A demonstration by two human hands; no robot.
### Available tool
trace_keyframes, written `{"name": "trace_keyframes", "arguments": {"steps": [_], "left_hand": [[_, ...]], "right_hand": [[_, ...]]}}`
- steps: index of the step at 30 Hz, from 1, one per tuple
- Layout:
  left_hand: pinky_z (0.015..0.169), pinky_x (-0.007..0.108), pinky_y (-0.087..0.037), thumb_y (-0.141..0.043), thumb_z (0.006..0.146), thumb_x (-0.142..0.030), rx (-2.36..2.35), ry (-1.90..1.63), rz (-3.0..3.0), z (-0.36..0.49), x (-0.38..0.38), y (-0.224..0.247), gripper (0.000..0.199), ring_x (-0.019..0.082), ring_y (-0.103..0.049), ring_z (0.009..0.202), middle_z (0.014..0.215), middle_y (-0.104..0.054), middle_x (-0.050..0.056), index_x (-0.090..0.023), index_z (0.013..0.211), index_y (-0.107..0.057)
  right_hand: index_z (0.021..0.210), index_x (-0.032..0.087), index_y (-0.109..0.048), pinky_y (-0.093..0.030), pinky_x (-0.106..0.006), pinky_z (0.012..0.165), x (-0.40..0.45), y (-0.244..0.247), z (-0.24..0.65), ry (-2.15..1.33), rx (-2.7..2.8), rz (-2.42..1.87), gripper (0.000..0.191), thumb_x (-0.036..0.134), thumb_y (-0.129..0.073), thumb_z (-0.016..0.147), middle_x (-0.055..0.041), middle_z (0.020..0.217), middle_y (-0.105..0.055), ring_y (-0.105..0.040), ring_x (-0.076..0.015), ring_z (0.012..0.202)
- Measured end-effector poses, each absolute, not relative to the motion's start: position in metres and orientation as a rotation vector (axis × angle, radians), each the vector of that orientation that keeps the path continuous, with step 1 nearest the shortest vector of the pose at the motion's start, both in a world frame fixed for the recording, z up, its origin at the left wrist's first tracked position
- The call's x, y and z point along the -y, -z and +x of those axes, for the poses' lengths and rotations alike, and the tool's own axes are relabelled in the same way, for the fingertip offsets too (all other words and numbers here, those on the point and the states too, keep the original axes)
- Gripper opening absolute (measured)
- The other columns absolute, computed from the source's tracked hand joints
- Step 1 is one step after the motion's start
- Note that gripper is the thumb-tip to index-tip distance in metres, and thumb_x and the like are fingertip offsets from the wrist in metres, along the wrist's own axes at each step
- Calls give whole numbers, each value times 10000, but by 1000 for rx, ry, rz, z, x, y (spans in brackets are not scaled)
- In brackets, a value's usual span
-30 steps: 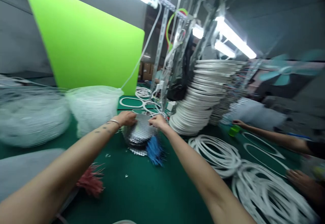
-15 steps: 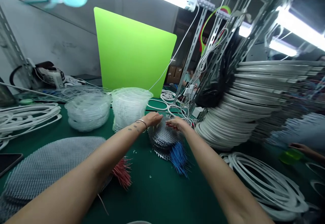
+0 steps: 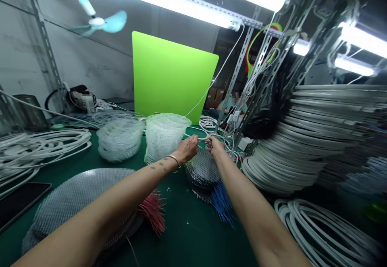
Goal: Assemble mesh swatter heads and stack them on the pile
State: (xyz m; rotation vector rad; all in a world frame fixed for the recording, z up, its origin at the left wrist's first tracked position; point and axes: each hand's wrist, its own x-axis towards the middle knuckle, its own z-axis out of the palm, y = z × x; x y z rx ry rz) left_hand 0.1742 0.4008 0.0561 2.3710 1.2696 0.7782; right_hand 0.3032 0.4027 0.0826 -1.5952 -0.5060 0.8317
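Note:
Both hands are out in front, above the far edge of a dark stack of round metal mesh pieces point(image 3: 205, 168). My left hand point(image 3: 189, 148) is curled with its fingers closed; what lies in them, if anything, is hidden. A short gap away, my right hand point(image 3: 215, 145) has its fingers pinched together, and I cannot make out what they hold. Blue wires point(image 3: 223, 204) fan out from the near side of that stack. Under my left forearm lies a larger pile of grey mesh pieces point(image 3: 81, 190), with red wires point(image 3: 153, 212) sticking out.
Clear plastic rings stand in two stacks, one at the left point(image 3: 120, 140) and one nearer point(image 3: 165, 136). White tubing coils point(image 3: 320, 226) lie at right below a tall stack of white rings point(image 3: 302, 150). A phone point(image 3: 22, 202) rests at left. A green board point(image 3: 173, 77) stands behind.
My hands have lifted a little from the mesh stack, and their fingers have drawn in. The whole view has shifted, with the scene moving right and down.

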Motion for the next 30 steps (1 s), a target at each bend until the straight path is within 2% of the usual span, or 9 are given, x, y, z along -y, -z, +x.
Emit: {"name": "trace_keyframes", "arguments": {"steps": [2, 5, 7, 9, 13, 16, 20, 24, 30], "left_hand": [[987, 444, -433, -448, 990, -328, -1287, -877, 2179, 172, -379, -66, 367, 283, -551, 1185, 1266, -574, 171, -123, 1293, -471], [915, 431, -481, -394, 971, -501, -1251, -906, 1848, 163, -341, -84, 553, 338, -598, 1130, 1230, -594, 250, -60, 1301, -439], [823, 396, -541, -373, 941, -606, -1140, -873, 1659, 149, -313, -96, 655, 323, -660, 1030, 1211, -612, 259, -50, 1274, -468], [782, 339, -573, -408, 947, -569, -996, -842, 1515, 129, -283, -105, 584, 269, -696, 966, 1191, -643, 227, -74, 1242, -505], [829, 309, -584, -530, 952, -290, -868, -820, 1303, 74, -211, -107, 270, 211, -705, 967, 1125, -691, 173, -105, 1147, -552], [797, 322, -599, -633, 899, -247, -839, -764, 1114, 33, -151, -91, 193, 207, -719, 902, 1050, -719, 149, -123, 1042, -593], [734, 294, -607, -731, 830, -262, -834, -759, 916, -5, -78, -58, 255, 187, -728, 813, 969, -737, 115, -139, 1015, -605], [705, 297, -611, -759, 803, -302, -879, -774, 896, -22, -30, -36, 309, 215, -730, 831, 943, -734, 118, -135, 1016, -610], [630, 272, -597, -787, 755, -369, -951, -728, 876, -33, 6, -23, 399, 212, -726, 775, 898, -732, 117, -130, 1016, -605]], "right_hand": [[1180, 164, -574, -548, -394, 791, -384, -92, 302, -850, 483, -1487, 324, 358, -583, 920, -77, 1148, -611, -626, -194, 943], [1129, 162, -602, -555, -330, 734, -328, -103, 294, -864, 481, -1325, 272, 339, -579, 925, -56, 1078, -652, -647, -158, 861], [1077, 193, -642, -540, -246, 704, -275, -107, 281, -904, 490, -1249, 207, 310, -590, 915, -27, 1043, -692, -664, -124, 836], [1037, 223, -681, -525, -198, 698, -215, -108, 266, -978, 501, -1218, 180, 294, -630, 879, -15, 1029, -722, -680, -121, 864], [1169, 195, -668, -537, -360, 859, -99, -101, 246, -1438, 527, -1129, 521, 573, -629, 812, -120, 1137, -703, -662, -272, 1046], [1299, 194, -582, -469, -431, 988, -37, -86, 234, -1717, 469, -950, 739, 720, -545, 782, -141, 1310, -606, -569, -306, 1202], [1346, 259, -533, -430, -392, 1052, 17, -57, 197, -1654, 425, -864, 591, 539, -630, 835, -77, 1390, -550, -525, -255, 1258], [1366, 297, -500, -448, -360, 1047, 53, -34, 154, -1593, 365, -942, 573, 342, -702, 831, -49, 1302, -625, -564, -214, 1217], [1380, 244, -485, -474, -343, 1018, 87, -18, 128, -1567, 324, -1046, 676, 308, -766, 769, -81, 1206, -681, -606, -224, 1160]]}}
